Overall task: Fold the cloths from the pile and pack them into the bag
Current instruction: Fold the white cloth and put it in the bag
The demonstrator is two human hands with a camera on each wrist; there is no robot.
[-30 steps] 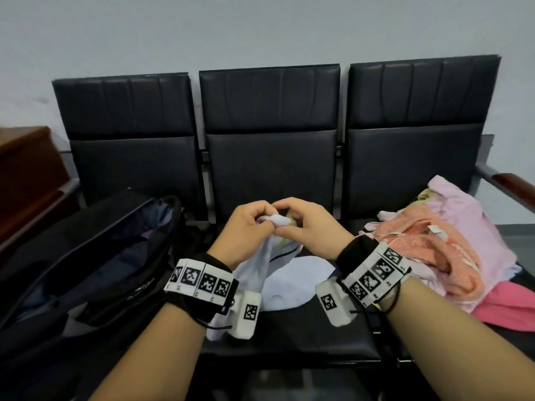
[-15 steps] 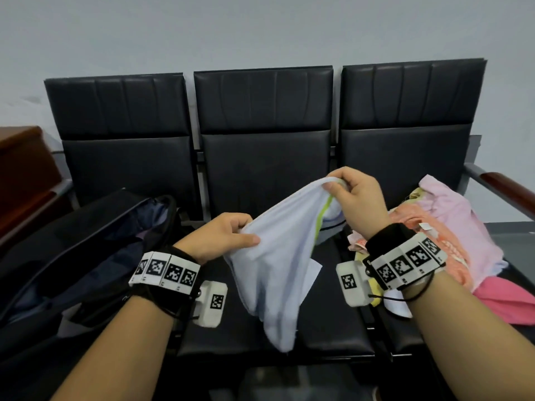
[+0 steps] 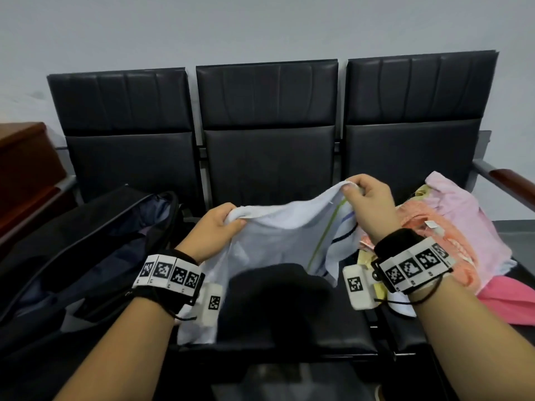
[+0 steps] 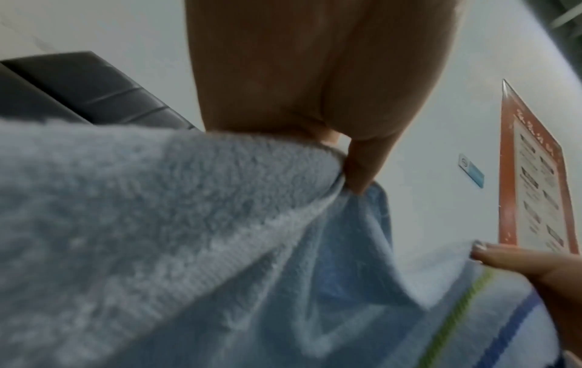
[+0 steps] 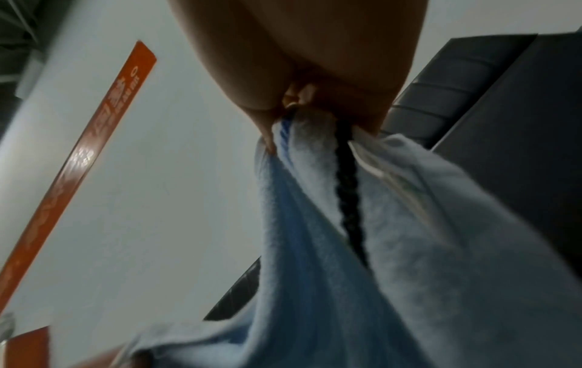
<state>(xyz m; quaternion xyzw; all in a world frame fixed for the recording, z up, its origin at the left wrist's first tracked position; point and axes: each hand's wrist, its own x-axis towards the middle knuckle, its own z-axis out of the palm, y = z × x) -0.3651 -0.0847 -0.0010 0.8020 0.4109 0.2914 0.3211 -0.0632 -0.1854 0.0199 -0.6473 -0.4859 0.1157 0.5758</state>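
Both hands hold a pale blue towel (image 3: 278,235) above the middle seat (image 3: 289,340), left hand (image 3: 214,230) and right hand (image 3: 367,204) each clamped on a top corner; spreading it taut and level should give a clean fold.

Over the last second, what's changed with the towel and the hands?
The hands drew apart: the left hand and right hand each grip a top corner, spreading the bunched white towel open above the seat. The bag and cloth pile stayed put.
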